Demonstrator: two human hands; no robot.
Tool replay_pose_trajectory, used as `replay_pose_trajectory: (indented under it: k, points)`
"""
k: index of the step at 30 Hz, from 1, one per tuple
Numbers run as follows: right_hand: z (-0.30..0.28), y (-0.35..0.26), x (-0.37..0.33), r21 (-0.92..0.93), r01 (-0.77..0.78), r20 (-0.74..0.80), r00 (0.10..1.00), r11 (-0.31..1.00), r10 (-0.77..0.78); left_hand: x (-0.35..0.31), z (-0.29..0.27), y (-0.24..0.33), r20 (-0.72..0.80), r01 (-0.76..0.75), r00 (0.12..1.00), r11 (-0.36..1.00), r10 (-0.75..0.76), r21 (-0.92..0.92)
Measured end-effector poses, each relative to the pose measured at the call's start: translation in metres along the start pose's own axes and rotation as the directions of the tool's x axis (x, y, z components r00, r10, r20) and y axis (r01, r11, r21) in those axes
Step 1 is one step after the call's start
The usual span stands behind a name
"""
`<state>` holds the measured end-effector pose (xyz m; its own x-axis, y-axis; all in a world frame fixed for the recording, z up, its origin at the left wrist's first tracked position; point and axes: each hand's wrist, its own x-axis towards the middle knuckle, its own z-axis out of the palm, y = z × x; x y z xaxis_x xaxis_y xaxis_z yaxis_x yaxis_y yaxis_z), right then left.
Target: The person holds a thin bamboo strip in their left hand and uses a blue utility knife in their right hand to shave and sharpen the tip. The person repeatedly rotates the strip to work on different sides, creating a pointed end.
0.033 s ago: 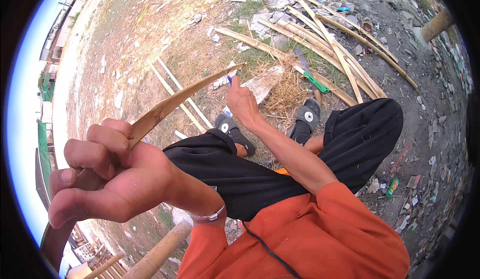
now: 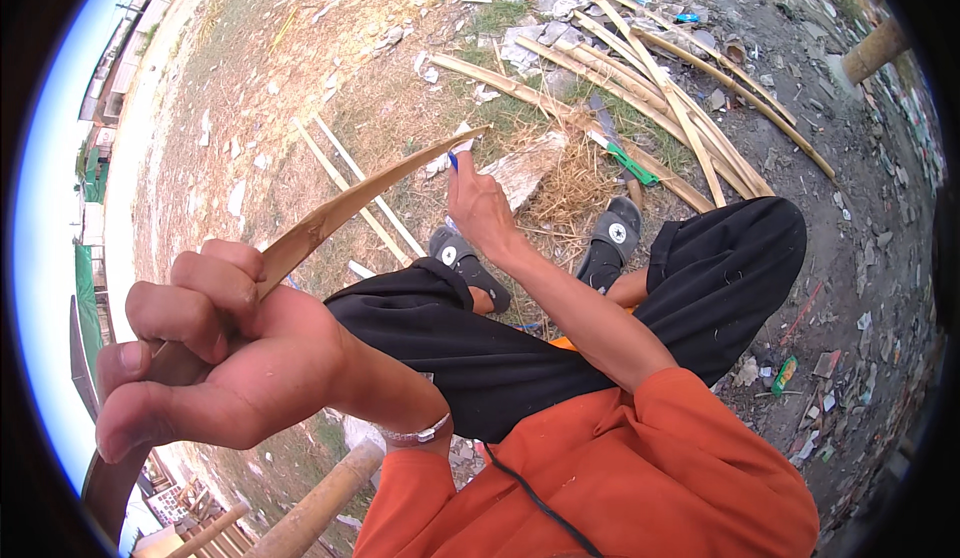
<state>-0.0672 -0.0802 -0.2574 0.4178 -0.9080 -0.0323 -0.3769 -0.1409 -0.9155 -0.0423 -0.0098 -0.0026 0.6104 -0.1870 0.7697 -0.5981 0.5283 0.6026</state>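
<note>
Left hand (image 2: 225,348): fingers curled tight on a long brown strip (image 2: 345,203), bamboo by the look of it. Strip runs both ways out of that fist: one end goes down past the little-finger side, the other rises away from the person, tapering to a tip just above the right hand. Silvery bracelet (image 2: 432,430) on the left wrist. Bamboo pole (image 2: 318,493) below the left hand, angled. Two thin pale strips (image 2: 318,148) on the ground beyond the left hand, passing behind the held strip, roughly side by side.

Right hand (image 2: 484,213): closed around a small blue item (image 2: 453,161), only a bit pokes out near the strip's tip. Can't tell what it is, or whether it touches the strip. Dark sandal (image 2: 453,251) just below the right hand, on the left foot. Heap of straw-like shavings (image 2: 572,198) on the ground, near the right hand on its right side. Second sandal (image 2: 617,230) right of that hand, on the other foot. Green-handled tool (image 2: 632,164) farther right of it, lying by the bamboo. Loose pile of split bamboo (image 2: 650,103) up and right of the right hand. Thick post (image 2: 875,53) well apart, far right of it.
</note>
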Motion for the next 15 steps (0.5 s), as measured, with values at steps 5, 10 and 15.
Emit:
replay_pose_trajectory:
  k: [5, 10, 15]
  points:
    - [0.018, 0.068, 0.013, -0.182, -0.171, -0.043, 0.985, 0.968, 0.165, -0.001, 0.015, 0.004, -0.033, -0.014, 0.999, 1.0, 0.014, -0.006]
    - [0.01, 0.038, -0.007, -0.013, -0.081, 0.01, 0.997, 0.997, 0.081, 0.0, 0.008, 0.002, -0.072, -0.021, 0.997, 1.0, 0.022, 0.014]
    - [0.043, 0.076, 0.023, -0.077, -0.264, -0.197, 0.949, 0.962, 0.244, -0.004, 0.026, 0.004, -0.074, -0.004, 0.997, 0.999, 0.0, -0.049]
